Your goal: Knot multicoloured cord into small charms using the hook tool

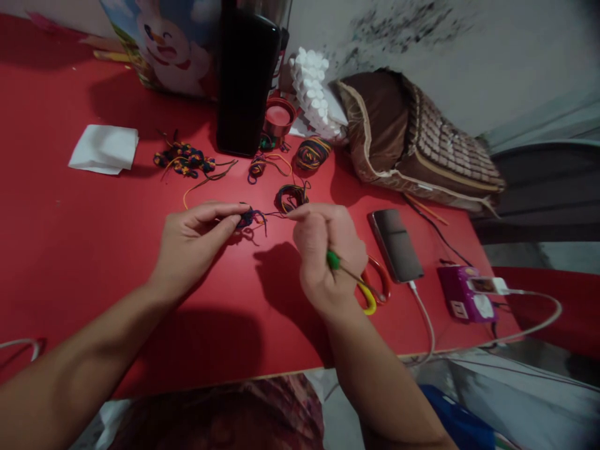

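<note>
My left hand (194, 234) pinches a small knotted bundle of multicoloured cord (248, 218) just above the red table (94, 250). My right hand (328, 250) is closed, its thumb and forefinger pinching a thin thread that runs from the bundle. A green-tipped thin tool (334, 260) sticks out of the right fist. A coil of dark cord (290, 197) lies just behind the hands.
More cord bundles (185, 159) and a coiled skein (312, 152) lie further back. A black bottle (246, 81), folded white tissue (104, 148), a brown cushion (412, 144), a phone (396, 244), scissors (375, 290) and a purple charger (464, 294) with cables sit around.
</note>
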A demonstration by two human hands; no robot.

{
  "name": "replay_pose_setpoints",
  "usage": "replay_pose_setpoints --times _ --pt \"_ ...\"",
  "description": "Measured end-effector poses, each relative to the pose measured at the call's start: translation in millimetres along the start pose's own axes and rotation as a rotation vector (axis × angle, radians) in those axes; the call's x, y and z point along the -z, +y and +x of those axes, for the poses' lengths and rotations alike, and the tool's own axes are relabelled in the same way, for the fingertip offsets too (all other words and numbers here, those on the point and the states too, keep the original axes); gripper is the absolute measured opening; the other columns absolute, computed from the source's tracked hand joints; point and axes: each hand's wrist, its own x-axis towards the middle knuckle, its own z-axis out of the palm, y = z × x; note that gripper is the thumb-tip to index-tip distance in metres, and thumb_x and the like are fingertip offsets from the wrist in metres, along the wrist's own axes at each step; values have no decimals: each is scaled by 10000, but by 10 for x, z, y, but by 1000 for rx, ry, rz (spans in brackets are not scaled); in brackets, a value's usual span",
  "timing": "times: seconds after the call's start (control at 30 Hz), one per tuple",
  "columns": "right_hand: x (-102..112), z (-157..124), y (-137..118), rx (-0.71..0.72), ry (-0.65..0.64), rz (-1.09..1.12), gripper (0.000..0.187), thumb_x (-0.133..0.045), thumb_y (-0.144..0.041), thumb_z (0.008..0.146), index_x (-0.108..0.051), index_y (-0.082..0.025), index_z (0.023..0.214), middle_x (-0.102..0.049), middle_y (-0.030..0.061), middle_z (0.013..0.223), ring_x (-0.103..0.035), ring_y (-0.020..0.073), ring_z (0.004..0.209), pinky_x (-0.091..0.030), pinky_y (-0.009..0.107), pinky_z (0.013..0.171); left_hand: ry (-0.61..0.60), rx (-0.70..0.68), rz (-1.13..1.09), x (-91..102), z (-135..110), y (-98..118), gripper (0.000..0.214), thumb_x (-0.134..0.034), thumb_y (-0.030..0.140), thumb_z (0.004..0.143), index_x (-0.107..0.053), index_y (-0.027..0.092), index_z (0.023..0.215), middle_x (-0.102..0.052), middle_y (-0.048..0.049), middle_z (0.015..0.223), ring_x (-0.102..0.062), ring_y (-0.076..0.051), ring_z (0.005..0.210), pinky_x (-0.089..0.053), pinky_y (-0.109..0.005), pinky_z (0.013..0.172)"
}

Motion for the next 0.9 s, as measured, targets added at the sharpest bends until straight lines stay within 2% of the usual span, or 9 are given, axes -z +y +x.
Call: replay_pose_setpoints --times 0.1,0.17,0.23,0.33,0.43,0.6,0.9 --pt "-101 -34 -2 -194 -135 141 121 -581 -340 1053 -629 -255 982 -596 -25 758 -538 130 636 -440 300 617 34 -93 116 -2 -25 17 143 -833 270 879 -865 269 1019 -846 -28 1006 -778 -162 818 -657 -286 814" --pt "-187 -49 17 -306 -209 239 80 -646 -310 997 -607 -247 967 -480 -79 647 -451 106 567 -388 274 581 55 -133 155 -3 -32 31 155 -832 249 880 -864 288 1027 -850 -15 1015 -783 -162 845 -655 -281 827" --pt "-260 -58 41 -392 -219 305 111 -695 -297 945 -602 -239 963 -420 -111 596 -404 94 536 -376 262 580 59 -149 159 -9 -35 41 152 -828 230 880 -863 297 1012 -852 -4 1014 -789 -166 856 -661 -286 825" --pt "-322 -60 63 -470 -174 347 168 -735 -320 901 -600 -230 947 -423 -126 565 -391 86 511 -370 256 566 46 -149 150 -31 -48 45 137 -808 213 890 -858 297 985 -853 0 993 -794 -168 820 -671 -292 792" --pt "-341 -59 66 -494 -128 346 180 -743 -321 891 -594 -223 919 -436 -123 560 -395 83 507 -355 251 551 46 -183 193 -57 -71 47 135 -800 187 883 -851 276 972 -853 -4 980 -795 -165 794 -666 -275 763" --pt "-363 -77 61 -429 -94 314 154 -726 -280 889 -586 -228 926 -422 -127 574 -389 79 519 -364 244 571 58 -227 275 -76 -98 40 141 -792 164 873 -847 255 966 -857 -9 969 -798 -153 765 -657 -250 735" --pt "-335 -21 56 -408 -153 266 93 -666 -248 873 -589 -212 834 -424 -109 568 -365 74 515 -334 242 542 65 -305 364 -83 -100 12 180 -763 132 880 -855 236 994 -859 -20 968 -801 -151 771 -660 -251 746"
